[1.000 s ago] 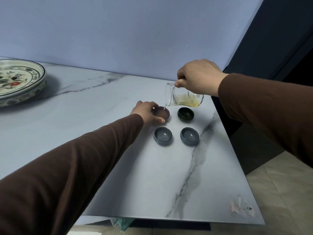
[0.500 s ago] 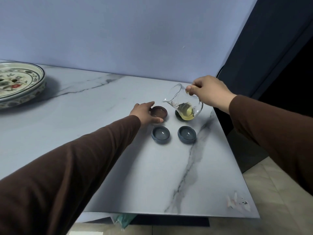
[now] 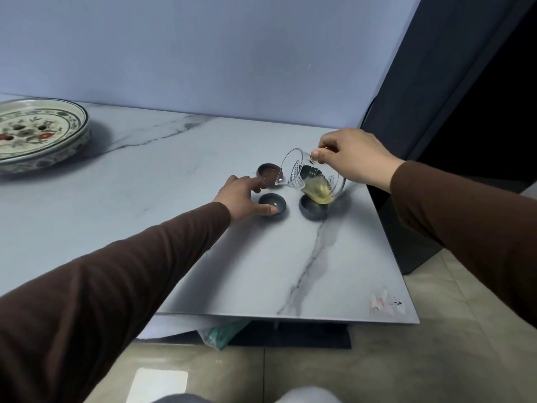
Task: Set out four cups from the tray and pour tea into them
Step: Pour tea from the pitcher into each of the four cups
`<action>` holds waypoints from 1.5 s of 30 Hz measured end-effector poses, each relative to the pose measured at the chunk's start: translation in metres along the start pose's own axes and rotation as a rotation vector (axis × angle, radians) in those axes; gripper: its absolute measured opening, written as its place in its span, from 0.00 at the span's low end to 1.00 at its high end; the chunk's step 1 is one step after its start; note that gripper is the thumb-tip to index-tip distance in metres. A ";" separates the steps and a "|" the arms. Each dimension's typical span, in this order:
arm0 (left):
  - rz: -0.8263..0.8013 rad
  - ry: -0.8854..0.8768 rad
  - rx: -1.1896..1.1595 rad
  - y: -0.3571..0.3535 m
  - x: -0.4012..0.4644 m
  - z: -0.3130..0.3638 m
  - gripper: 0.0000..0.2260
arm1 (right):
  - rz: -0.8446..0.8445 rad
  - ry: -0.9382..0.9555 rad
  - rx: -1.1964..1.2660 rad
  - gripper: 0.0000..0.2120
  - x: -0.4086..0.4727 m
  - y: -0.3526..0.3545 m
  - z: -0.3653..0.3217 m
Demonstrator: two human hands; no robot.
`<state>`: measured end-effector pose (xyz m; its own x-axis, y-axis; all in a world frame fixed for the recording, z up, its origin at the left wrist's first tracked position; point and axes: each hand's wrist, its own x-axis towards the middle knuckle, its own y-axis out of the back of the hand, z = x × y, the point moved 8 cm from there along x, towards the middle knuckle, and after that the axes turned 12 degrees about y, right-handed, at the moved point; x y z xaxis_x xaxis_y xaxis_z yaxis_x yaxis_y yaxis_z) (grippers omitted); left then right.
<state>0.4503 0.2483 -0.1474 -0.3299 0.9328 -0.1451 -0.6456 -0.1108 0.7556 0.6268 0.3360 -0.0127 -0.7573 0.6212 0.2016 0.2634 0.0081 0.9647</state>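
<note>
Marble table [image 3: 180,158]; right hand [image 3: 353,158] fingers [image 3: 315,154] pinching tilted glass pitcher [image 3: 313,181].

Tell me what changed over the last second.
The left hand left the brown cup and moved nearer, to the left grey cup. The right hand swung the glass pitcher back from pouring, toward the near cups. All cups and the tray stayed put.

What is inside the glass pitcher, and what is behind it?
Inside the glass pitcher there is yellow tea pooled low, and a perforated strainer near the spout. Behind it, a dark cup shows through the glass; its contents cannot be seen.
</note>
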 end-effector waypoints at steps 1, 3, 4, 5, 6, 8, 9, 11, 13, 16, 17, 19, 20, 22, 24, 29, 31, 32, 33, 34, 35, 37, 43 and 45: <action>-0.004 0.000 0.005 -0.002 -0.002 0.001 0.30 | -0.010 0.013 -0.027 0.14 -0.001 -0.001 -0.003; -0.013 0.001 0.021 -0.006 -0.006 0.002 0.31 | -0.032 0.034 -0.079 0.13 -0.004 -0.002 -0.010; -0.014 0.002 0.029 -0.008 -0.007 0.003 0.31 | -0.042 0.044 -0.100 0.13 -0.005 -0.003 -0.014; -0.011 0.003 0.032 -0.009 -0.008 0.003 0.31 | -0.050 0.056 -0.117 0.13 -0.006 -0.003 -0.017; -0.007 0.005 0.034 -0.010 -0.008 0.004 0.30 | -0.055 0.070 -0.132 0.13 -0.006 -0.003 -0.021; -0.004 0.015 0.039 -0.011 -0.008 0.004 0.28 | -0.063 0.103 -0.156 0.13 -0.007 -0.003 -0.028; -0.003 0.021 0.038 -0.012 -0.008 0.003 0.28 | -0.067 0.120 -0.167 0.13 -0.007 -0.003 -0.032; -0.002 0.031 0.026 -0.012 -0.007 0.002 0.27 | -0.077 0.147 -0.188 0.13 -0.006 -0.003 -0.038; 0.000 0.040 0.012 -0.012 -0.007 0.001 0.27 | -0.077 0.172 -0.214 0.13 -0.004 -0.002 -0.044; 0.007 0.052 -0.009 -0.012 -0.007 0.000 0.27 | -0.077 0.208 -0.255 0.13 -0.002 0.000 -0.053; 0.007 0.055 -0.015 -0.012 -0.007 -0.001 0.28 | -0.080 0.219 -0.271 0.13 -0.001 0.001 -0.056; 0.008 0.057 -0.017 -0.013 -0.006 -0.001 0.28 | -0.089 0.237 -0.304 0.13 0.002 0.002 -0.061; 0.008 0.059 -0.021 -0.013 -0.006 -0.002 0.28 | -0.092 0.241 -0.316 0.13 0.003 0.002 -0.063; 0.008 0.064 -0.027 -0.013 -0.005 -0.003 0.28 | -0.092 0.248 -0.332 0.12 0.004 0.004 -0.067; 0.007 0.057 -0.018 -0.013 -0.004 -0.003 0.28 | -0.087 0.264 -0.350 0.12 0.005 0.006 -0.072; 0.002 0.051 -0.005 -0.014 -0.003 -0.003 0.29 | -0.091 0.284 -0.390 0.11 0.006 0.009 -0.080; -0.003 0.063 -0.018 -0.014 -0.003 -0.004 0.29 | -0.097 0.283 -0.400 0.11 0.007 0.010 -0.081; -0.005 0.069 -0.026 -0.014 -0.003 -0.005 0.29 | -0.099 0.283 -0.406 0.11 0.007 0.011 -0.081; -0.007 0.073 -0.029 -0.014 -0.003 -0.005 0.28 | -0.099 0.283 -0.413 0.12 0.007 0.012 -0.081; -0.008 0.074 -0.025 -0.014 -0.002 -0.005 0.28 | -0.099 0.282 -0.421 0.12 0.007 0.013 -0.081; -0.008 0.073 -0.018 -0.014 -0.002 -0.005 0.28 | -0.101 0.280 -0.428 0.12 0.008 0.014 -0.081; -0.004 0.069 -0.007 -0.013 -0.003 -0.004 0.28 | -0.106 0.281 -0.440 0.13 0.009 0.016 -0.081; -0.003 0.060 0.034 -0.011 -0.004 -0.001 0.28 | -0.105 0.288 -0.453 0.13 0.011 0.019 -0.083; -0.005 0.059 0.050 -0.011 -0.003 0.000 0.29 | -0.110 0.285 -0.455 0.13 0.011 0.019 -0.084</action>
<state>0.4585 0.2466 -0.1551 -0.3676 0.9114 -0.1852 -0.6129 -0.0877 0.7852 0.5733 0.2778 0.0223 -0.9142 0.3987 0.0726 -0.0636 -0.3181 0.9459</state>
